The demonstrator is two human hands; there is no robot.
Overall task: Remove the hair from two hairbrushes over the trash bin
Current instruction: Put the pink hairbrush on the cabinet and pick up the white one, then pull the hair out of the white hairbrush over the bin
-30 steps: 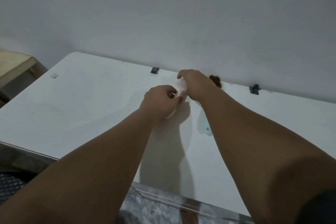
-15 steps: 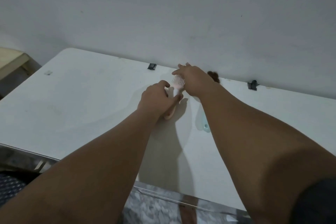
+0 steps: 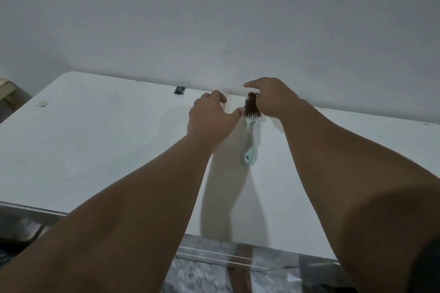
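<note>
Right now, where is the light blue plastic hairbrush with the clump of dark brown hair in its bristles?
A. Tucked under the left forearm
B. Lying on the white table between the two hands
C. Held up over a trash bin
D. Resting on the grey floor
B: the light blue plastic hairbrush lies flat on the white table, handle toward the camera, with the left hand and right hand at its head; no bin is in view.

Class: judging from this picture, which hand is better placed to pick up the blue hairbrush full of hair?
Probably the right hand: its fingers already rest at the hair clump on the blue hairbrush. The left hand is occupied at the white hairbrush.
</note>
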